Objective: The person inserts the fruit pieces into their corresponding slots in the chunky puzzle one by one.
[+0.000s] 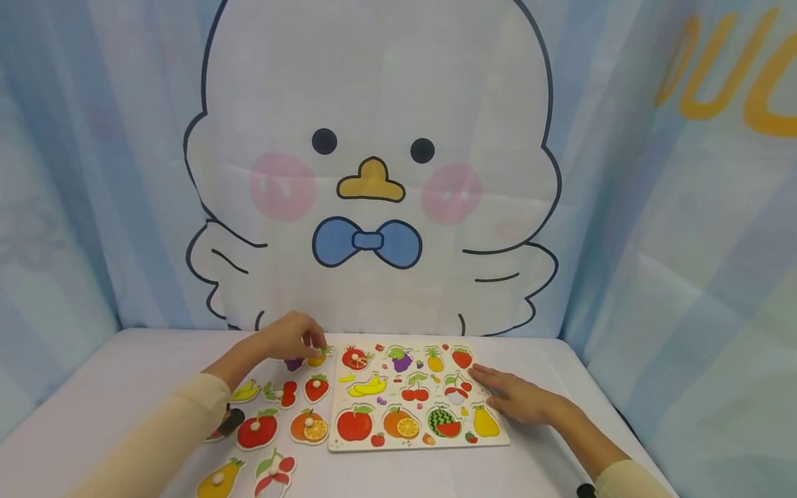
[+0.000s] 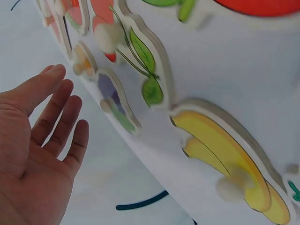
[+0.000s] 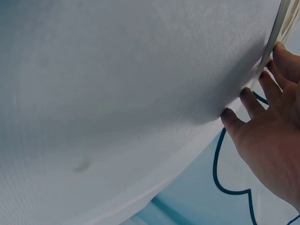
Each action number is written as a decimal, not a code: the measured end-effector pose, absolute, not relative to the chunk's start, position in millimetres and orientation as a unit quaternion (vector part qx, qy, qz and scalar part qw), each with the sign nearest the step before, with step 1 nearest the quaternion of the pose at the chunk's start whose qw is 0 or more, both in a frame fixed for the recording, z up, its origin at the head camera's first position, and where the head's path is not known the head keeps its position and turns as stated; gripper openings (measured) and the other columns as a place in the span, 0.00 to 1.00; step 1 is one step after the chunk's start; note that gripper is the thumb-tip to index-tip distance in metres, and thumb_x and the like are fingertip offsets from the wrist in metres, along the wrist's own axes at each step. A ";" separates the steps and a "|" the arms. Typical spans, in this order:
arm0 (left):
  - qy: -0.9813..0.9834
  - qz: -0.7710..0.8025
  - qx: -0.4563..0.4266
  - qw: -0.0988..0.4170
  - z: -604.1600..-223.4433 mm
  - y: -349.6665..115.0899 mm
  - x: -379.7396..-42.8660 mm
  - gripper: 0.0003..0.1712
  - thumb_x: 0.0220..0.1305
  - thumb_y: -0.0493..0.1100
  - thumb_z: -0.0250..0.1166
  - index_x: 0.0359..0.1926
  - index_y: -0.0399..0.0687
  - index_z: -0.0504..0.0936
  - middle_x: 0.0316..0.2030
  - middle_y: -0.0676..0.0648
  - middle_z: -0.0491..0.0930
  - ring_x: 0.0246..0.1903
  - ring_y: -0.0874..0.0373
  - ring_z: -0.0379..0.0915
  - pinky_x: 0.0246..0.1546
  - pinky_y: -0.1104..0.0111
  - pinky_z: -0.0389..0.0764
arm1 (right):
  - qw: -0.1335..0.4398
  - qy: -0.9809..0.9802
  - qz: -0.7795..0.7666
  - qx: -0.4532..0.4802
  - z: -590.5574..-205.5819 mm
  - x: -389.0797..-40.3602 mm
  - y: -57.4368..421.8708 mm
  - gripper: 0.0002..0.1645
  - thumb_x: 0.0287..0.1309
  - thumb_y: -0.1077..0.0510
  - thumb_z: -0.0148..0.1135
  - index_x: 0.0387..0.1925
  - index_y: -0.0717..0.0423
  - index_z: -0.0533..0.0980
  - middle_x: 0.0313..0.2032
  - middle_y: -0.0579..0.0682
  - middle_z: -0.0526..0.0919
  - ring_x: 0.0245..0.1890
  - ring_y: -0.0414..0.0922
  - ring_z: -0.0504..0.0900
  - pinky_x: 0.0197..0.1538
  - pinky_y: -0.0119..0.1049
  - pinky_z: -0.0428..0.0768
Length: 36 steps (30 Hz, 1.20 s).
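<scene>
My left hand hovers over the back of the loose fruit pieces, fingers relaxed and nothing between them. Nearest its fingertips lies a pineapple piece, with a grape piece beside it. Each piece bears a small pale knob. A white puzzle board printed with fruit pictures lies to the right of the pieces. At the board's right edge rests my right hand, fingers extended, the fingertips right at the rim. The right wrist view shows this hand alongside the board's edge, holding nothing.
Left of the board lie several more pieces: bananas, a strawberry, an apple, an orange and a pear. My left wrist partly covers another piece. A cartoon-printed curtain hangs behind the white table.
</scene>
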<state>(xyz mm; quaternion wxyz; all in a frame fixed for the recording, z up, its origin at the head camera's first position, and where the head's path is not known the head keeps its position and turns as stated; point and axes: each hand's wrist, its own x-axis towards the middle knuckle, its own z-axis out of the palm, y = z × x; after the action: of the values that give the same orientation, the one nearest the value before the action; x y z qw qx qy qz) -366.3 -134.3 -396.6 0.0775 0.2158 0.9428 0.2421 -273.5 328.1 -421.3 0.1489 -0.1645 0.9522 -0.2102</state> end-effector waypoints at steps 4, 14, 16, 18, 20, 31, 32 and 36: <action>0.945 0.242 0.207 0.074 -396.8 -145.3 -365.8 0.07 0.61 0.37 0.76 0.39 0.51 0.89 0.35 0.51 0.81 0.35 0.56 0.74 0.34 0.68 0.85 | 0.152 0.951 -0.211 -0.167 -422.0 -274.2 328.3 0.38 0.73 0.56 0.60 0.80 0.51 0.61 0.81 0.56 0.57 0.79 0.66 0.56 0.76 0.69 0.56; 0.946 0.255 0.179 0.088 -400.7 -166.5 -364.1 0.08 0.60 0.35 0.75 0.40 0.47 0.88 0.33 0.49 0.81 0.33 0.56 0.77 0.37 0.66 0.86 | 0.146 0.952 -0.207 -0.174 -422.3 -274.8 328.5 0.38 0.73 0.55 0.60 0.80 0.51 0.61 0.81 0.56 0.57 0.79 0.66 0.56 0.76 0.69 0.56; 0.948 0.250 0.175 0.089 -403.2 -169.1 -363.0 0.08 0.60 0.35 0.75 0.40 0.48 0.88 0.32 0.49 0.80 0.33 0.55 0.76 0.38 0.66 0.85 | 0.148 0.951 -0.210 -0.173 -422.3 -275.0 328.4 0.38 0.73 0.55 0.60 0.80 0.51 0.61 0.81 0.56 0.57 0.79 0.66 0.56 0.75 0.69 0.56; 0.949 0.251 0.167 0.092 -406.1 -171.4 -362.0 0.08 0.59 0.36 0.76 0.39 0.49 0.88 0.31 0.49 0.80 0.33 0.55 0.76 0.38 0.66 0.85 | 0.151 0.950 -0.213 -0.172 -422.4 -275.2 328.2 0.38 0.73 0.55 0.60 0.80 0.51 0.61 0.81 0.56 0.56 0.79 0.66 0.56 0.75 0.69 0.56; 0.949 0.253 0.161 0.094 -408.5 -173.2 -361.9 0.09 0.58 0.37 0.77 0.39 0.50 0.88 0.31 0.49 0.80 0.33 0.55 0.76 0.38 0.66 0.85 | 0.153 0.949 -0.216 -0.169 -422.6 -275.3 328.1 0.38 0.73 0.55 0.60 0.80 0.51 0.61 0.81 0.56 0.56 0.79 0.66 0.55 0.75 0.70 0.56; 0.956 0.260 0.111 0.082 -416.7 -173.9 -367.6 0.05 0.61 0.40 0.76 0.35 0.45 0.88 0.30 0.49 0.82 0.33 0.55 0.77 0.38 0.65 0.84 | 0.154 0.951 -0.213 -0.164 -423.9 -275.7 328.3 0.38 0.73 0.54 0.60 0.80 0.50 0.60 0.81 0.56 0.56 0.79 0.66 0.55 0.75 0.70 0.56; 0.956 0.265 0.101 0.080 -417.4 -173.5 -367.1 0.06 0.61 0.40 0.76 0.35 0.45 0.88 0.31 0.48 0.83 0.33 0.55 0.77 0.39 0.64 0.85 | 0.154 0.951 -0.213 -0.164 -423.9 -275.6 328.2 0.38 0.73 0.54 0.60 0.80 0.50 0.60 0.81 0.56 0.56 0.79 0.66 0.56 0.75 0.70 0.56; 0.951 0.289 0.069 0.079 -417.8 -172.7 -362.6 0.06 0.60 0.39 0.76 0.36 0.44 0.88 0.32 0.47 0.84 0.33 0.54 0.78 0.40 0.63 0.86 | 0.154 0.950 -0.214 -0.166 -423.0 -274.9 327.5 0.38 0.73 0.55 0.60 0.80 0.50 0.60 0.81 0.56 0.56 0.79 0.67 0.56 0.75 0.70 0.56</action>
<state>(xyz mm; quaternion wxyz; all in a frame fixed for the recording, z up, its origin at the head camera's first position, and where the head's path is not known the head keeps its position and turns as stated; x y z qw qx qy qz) -362.6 -172.7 -417.8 0.0794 0.0690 0.9515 0.2893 -274.9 327.5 -423.0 0.1536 -0.1656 0.9505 -0.2135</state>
